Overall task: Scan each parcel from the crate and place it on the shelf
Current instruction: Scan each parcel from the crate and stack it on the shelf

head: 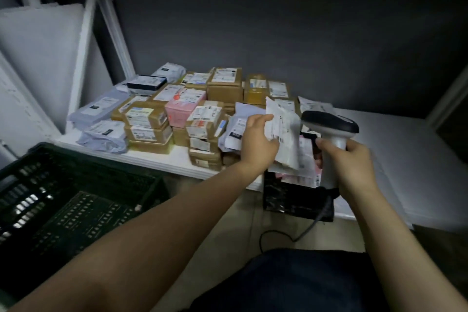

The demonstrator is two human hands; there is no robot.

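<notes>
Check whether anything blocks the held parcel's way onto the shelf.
Partly. The white mailer in the left hand hangs over loose mailers at the shelf edge, stacked boxes to its left. The scanner in the right hand stands between it and the bare shelf.

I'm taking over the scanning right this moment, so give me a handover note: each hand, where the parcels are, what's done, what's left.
Left hand holds a white soft parcel up by its edge. Right hand grips the scanner, whose head is close beside that parcel.
Done: many stacked parcels sit on the shelf.
Left: scan and shelve the held parcel, then likely the pile of soft parcels below it. The green crate stands at the left.
</notes>
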